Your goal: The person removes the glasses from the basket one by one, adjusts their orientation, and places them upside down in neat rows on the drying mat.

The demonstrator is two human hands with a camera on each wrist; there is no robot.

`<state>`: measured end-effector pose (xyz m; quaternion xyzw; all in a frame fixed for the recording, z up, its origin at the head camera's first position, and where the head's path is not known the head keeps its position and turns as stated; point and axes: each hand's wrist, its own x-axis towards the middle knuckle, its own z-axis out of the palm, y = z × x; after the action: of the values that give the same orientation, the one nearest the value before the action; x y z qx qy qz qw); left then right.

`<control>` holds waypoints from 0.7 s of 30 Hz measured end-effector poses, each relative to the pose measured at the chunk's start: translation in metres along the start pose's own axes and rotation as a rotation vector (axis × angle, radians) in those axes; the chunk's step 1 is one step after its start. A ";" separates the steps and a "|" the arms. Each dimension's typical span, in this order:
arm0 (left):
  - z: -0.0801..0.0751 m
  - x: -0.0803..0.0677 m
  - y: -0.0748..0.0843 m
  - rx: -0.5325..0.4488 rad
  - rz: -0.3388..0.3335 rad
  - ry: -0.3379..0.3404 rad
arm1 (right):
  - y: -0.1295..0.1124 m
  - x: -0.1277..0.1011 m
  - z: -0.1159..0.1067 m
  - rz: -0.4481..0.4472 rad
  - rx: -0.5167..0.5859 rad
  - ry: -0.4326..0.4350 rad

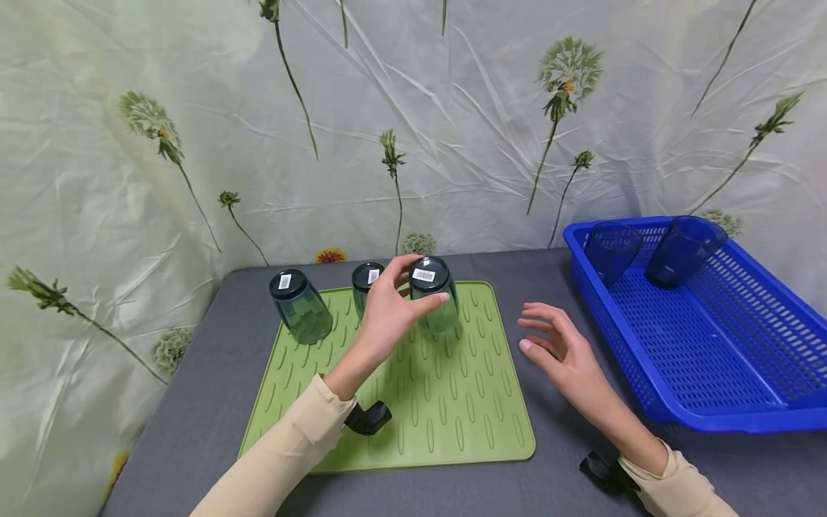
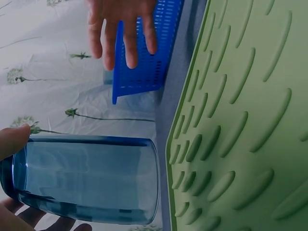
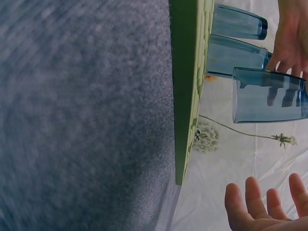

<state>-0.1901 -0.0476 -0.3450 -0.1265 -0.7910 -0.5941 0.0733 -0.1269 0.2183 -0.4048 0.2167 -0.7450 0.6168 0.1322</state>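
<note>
My left hand (image 1: pixel 392 305) grips an upside-down blue-tinted drinking glass (image 1: pixel 436 301) near its base, thumb on one side and fingers on the other. In the right wrist view this held glass (image 3: pixel 267 96) hangs a little above the green mat, its rim apart from it. Two more glasses stand inverted on the mat's far part: one at the left corner (image 1: pixel 300 307), another partly hidden behind my left hand (image 1: pixel 363 280). Labels show on the bases. Over the table between mat and basket is my right hand (image 1: pixel 568 355), fingers loosely bent, holding nothing.
The green ridged mat (image 1: pixel 452 402) lies on a grey-covered table (image 1: pixel 187 402). On the right, a blue plastic basket (image 1: pixel 646 373) contains two glasses, one at its left (image 1: pixel 610 251) and one beside it (image 1: pixel 681 255). A flower-printed sheet (image 1: pixel 478 143) hangs behind.
</note>
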 end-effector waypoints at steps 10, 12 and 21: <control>0.010 0.010 -0.006 -0.006 -0.003 0.003 | 0.004 -0.001 -0.001 -0.003 -0.015 0.002; 0.012 0.012 -0.007 0.000 -0.002 0.003 | 0.005 -0.001 -0.001 -0.004 -0.016 0.000; 0.020 0.019 -0.013 0.013 0.003 0.000 | 0.005 0.000 -0.002 -0.006 -0.028 -0.012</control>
<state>-0.2110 -0.0303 -0.3580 -0.1271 -0.7945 -0.5890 0.0752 -0.1301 0.2207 -0.4089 0.2210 -0.7538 0.6045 0.1325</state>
